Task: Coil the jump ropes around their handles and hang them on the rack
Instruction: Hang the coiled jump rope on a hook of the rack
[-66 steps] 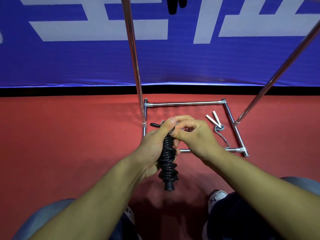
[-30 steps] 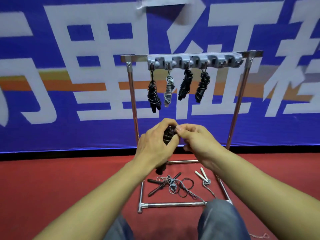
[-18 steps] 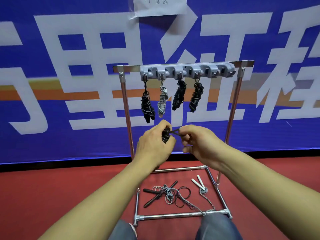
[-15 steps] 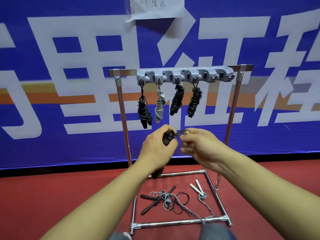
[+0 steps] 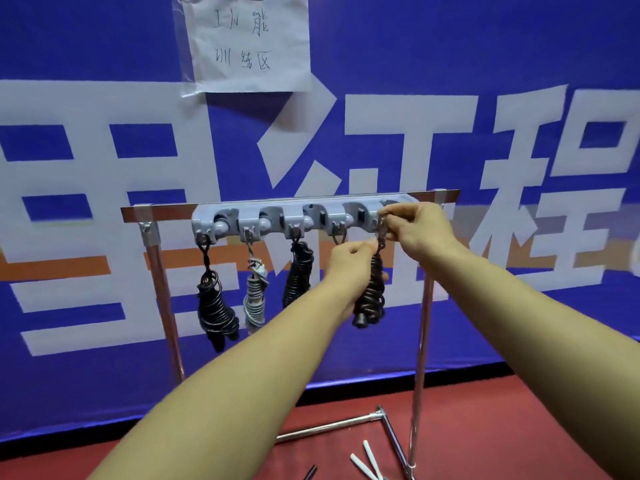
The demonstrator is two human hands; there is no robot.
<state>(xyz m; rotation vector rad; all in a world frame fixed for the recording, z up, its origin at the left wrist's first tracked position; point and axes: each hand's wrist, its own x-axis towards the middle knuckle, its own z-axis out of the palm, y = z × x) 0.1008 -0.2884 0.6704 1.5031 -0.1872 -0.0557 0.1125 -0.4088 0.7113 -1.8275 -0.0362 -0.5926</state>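
While the left hand (image 5: 349, 259) grips the coiled rope (image 5: 372, 292) and the right hand (image 5: 415, 225) pinches its loop at the rack (image 5: 138, 213), a missed hook could drop it.

Jump ropes and rack fittings, counted

One chrome metal rack (image 5: 162, 278) carries one grey plastic hook strip (image 5: 277, 216). Three coiled ropes hang in plain view, two black coiled jump ropes (image 5: 214, 306) (image 5: 298, 271) and one grey coiled jump rope (image 5: 255, 296); a fourth dark coiled rope bundle (image 5: 372, 292) sits in two bare hands (image 5: 349, 261) (image 5: 419, 226). Two white slim handles (image 5: 367, 460) lie on the floor.
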